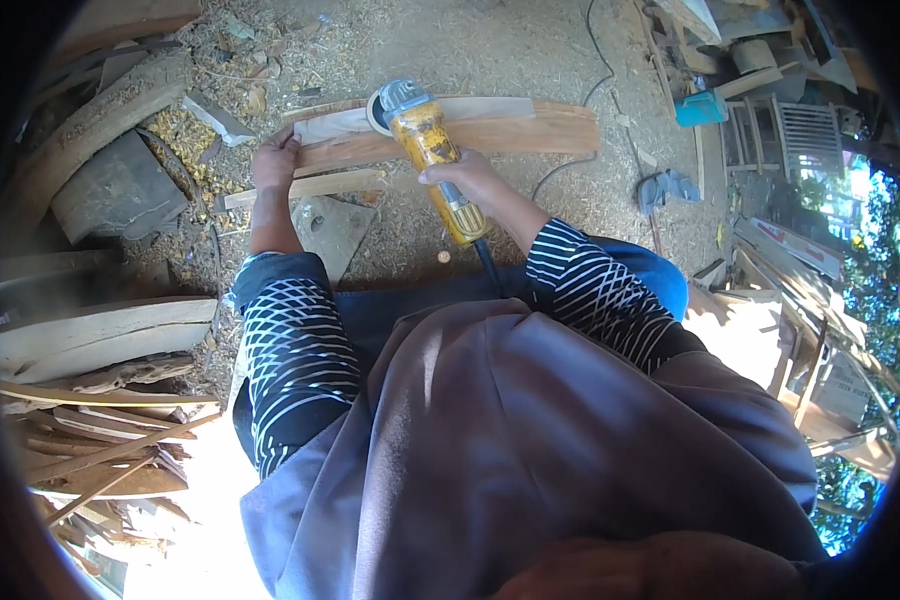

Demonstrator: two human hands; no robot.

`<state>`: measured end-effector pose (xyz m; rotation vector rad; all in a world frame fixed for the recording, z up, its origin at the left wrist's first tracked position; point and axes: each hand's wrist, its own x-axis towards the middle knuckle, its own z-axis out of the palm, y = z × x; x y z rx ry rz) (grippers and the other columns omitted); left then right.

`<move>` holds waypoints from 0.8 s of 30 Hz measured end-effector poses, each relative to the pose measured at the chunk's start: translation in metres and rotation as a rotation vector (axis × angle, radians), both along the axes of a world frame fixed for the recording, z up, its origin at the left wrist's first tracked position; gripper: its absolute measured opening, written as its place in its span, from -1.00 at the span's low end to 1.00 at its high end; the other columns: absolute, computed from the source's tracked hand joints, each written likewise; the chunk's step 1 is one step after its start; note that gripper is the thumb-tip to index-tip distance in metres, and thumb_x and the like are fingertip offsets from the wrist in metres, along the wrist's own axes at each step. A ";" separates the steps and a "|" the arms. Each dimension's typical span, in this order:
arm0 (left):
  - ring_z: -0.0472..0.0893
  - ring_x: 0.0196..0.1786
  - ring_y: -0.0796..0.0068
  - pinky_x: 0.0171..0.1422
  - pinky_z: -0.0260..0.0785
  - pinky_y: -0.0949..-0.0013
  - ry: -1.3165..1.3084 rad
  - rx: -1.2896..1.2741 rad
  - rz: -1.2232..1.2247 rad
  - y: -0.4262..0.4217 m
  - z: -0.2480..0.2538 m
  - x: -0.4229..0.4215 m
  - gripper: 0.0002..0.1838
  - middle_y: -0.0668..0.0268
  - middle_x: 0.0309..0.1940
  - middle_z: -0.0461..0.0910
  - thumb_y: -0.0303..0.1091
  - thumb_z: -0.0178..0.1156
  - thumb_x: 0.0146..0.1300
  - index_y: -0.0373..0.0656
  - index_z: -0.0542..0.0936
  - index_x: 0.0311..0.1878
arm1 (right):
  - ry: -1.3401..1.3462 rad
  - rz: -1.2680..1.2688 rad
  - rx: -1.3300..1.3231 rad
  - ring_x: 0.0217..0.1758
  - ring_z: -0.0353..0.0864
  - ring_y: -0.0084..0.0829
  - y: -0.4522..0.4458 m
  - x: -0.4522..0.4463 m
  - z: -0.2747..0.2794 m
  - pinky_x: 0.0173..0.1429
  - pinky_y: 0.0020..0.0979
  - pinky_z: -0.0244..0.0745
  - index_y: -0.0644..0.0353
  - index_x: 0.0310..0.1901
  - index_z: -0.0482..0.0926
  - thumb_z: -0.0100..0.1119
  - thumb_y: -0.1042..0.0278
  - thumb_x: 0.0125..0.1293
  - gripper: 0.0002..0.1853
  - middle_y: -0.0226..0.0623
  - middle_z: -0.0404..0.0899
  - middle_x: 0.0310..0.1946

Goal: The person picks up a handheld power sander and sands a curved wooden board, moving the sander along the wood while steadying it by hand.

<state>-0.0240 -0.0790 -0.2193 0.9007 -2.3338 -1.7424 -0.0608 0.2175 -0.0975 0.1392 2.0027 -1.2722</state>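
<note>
A yellow angle grinder (428, 146) with a grey head lies tilted across a long, slightly curved wooden board (560, 130). My right hand (468, 180) is wrapped round the grinder's body. The disc (378, 113) is at the board's upper face, left of the grinder's head; whether it touches the wood is hard to tell. My left hand (275, 162) grips the board's left end, thumb and fingers closed on it. Below the board lies a thin wooden strip (335, 183), beside a flat grey piece (332, 232).
Wood pieces (100, 335) are stacked at the left, near a dark flat slab (120, 190). A black cable (607, 60) runs over the ground on the right. Sandals (668, 189), a teal object (701, 108) and scrap wood (810, 340) lie further right.
</note>
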 end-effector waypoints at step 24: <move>0.39 0.23 0.14 0.40 0.03 0.17 -0.386 -0.900 -0.529 0.050 0.048 -0.029 -0.27 0.12 0.15 0.41 0.06 0.26 0.03 -0.05 0.32 0.25 | 0.042 -0.409 -0.188 -0.27 0.55 -0.31 0.098 -0.044 0.055 -0.25 -0.31 0.50 0.43 0.00 0.39 0.33 0.24 -0.03 -0.41 -0.12 0.50 -0.28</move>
